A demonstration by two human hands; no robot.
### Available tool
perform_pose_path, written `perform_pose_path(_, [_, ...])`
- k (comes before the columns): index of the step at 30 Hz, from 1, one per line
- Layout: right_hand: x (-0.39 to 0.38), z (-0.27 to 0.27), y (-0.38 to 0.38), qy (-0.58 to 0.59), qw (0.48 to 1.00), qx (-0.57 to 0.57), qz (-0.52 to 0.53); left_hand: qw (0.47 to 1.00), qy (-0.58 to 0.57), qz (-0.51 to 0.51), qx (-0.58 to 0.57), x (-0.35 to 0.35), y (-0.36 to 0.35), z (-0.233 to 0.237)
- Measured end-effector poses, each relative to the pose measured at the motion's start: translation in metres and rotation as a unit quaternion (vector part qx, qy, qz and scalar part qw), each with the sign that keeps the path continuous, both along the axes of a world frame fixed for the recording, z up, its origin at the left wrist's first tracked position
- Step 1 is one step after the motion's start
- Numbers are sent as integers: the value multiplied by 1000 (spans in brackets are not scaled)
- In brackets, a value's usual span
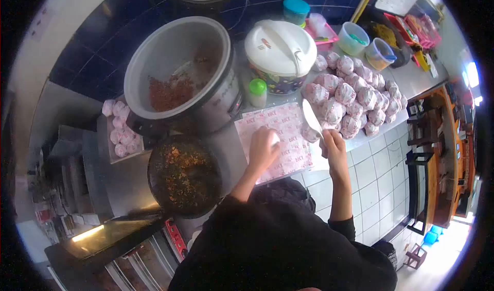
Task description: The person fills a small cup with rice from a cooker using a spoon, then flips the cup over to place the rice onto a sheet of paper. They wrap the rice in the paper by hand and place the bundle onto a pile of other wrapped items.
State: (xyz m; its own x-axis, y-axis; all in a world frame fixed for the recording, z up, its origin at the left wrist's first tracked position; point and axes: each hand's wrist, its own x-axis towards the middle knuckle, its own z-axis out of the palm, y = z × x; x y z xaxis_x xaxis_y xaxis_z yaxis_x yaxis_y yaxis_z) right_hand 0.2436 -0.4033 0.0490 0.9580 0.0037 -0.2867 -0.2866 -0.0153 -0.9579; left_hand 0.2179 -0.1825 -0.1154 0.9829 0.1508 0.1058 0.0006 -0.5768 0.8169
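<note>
Wrapping station: a pink-and-white printed paper sheet (288,131) lies on the tiled surface (370,172) straight ahead, its long axis running away from the person. The left hand (263,149) rests on the sheet, and its grip cannot be made out. The right hand (334,148), just off the sheet's right edge, clasps a white plastic scoop (311,117).

Blue tiled wall (98,54), white tiles (378,185) below (daylight from the right), wooden shelving (442,157).

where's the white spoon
Head view, right of centre: the spoon is held in the right hand, between the printed paper and the pile of wrapped parcels.
</note>
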Motion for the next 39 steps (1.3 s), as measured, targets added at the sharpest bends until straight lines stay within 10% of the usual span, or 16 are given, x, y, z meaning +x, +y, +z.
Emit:
perform_pose_path(2, [-15, -17, -20, 23, 999, -10, -24, 941, -59, -79, 325, -6, -19, -9])
perform_pose_path(16, [-18, -52, -54, 40, 997, 64, -3, 943, 76, -137, 295, 6, -20, 22])
perform_pose_path(29, [-6, -48, -62, 58, 997, 46, 12, 990, -79, 94, 74, -50, 19, 45])
perform_pose_path(34, [1, -51, -45, 43, 997, 51, 50, 928, -12, 119, -354, -71, 23, 23])
perform_pose_path(39, [4, -47, -34, 49, 994, 67, 73, 918, -73, 216, -323, -82, 23, 1])
